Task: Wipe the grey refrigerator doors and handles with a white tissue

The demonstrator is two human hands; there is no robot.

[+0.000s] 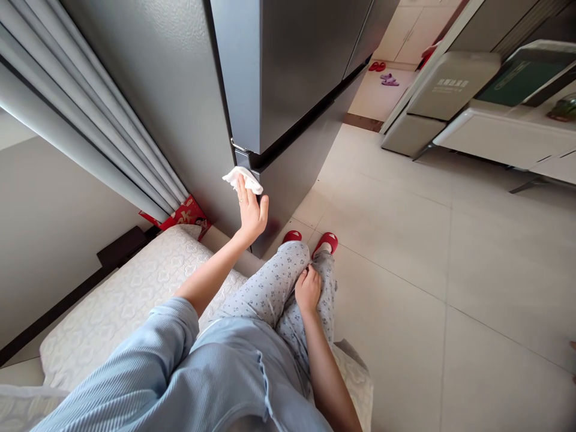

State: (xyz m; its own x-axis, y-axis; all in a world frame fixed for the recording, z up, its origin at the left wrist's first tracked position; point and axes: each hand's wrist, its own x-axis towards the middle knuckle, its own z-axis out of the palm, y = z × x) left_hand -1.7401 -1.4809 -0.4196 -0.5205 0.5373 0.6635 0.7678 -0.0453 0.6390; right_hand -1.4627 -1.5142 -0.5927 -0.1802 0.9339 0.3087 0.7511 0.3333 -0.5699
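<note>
Ribbed pale-blue pyjama sleeves [166,342] fill the bottom of our view, and we sit on a quilted white cushion [121,318] with our knees drawn up in grey-blue patterned trousers [270,288]. Our left arm reaches up and forward, and our left hand [252,216] has its fingers pressed together under a white cloth [243,180], with the thumb standing a little apart. That cloth sits bunched over the fingertips, touching the lower front corner of a dark grey fridge [288,78], right by the seam where the upper door meets the section below. Our right hand [308,290] rests on the trousers at the knee, its fingers curled over the fabric; we cannot tell whether they pinch it. Red slippers [326,240] show on our feet just past the knees, on a pale tile floor [387,300]. To the left of the fridge hang grey curtains [81,114], with a red packet [186,216] tucked at their foot behind the cushion. Farther off, a pair of purple slippers [387,80] and a pair of red slippers [377,66] lie on the floor, and beige storage units [450,84] stand along the right.
</note>
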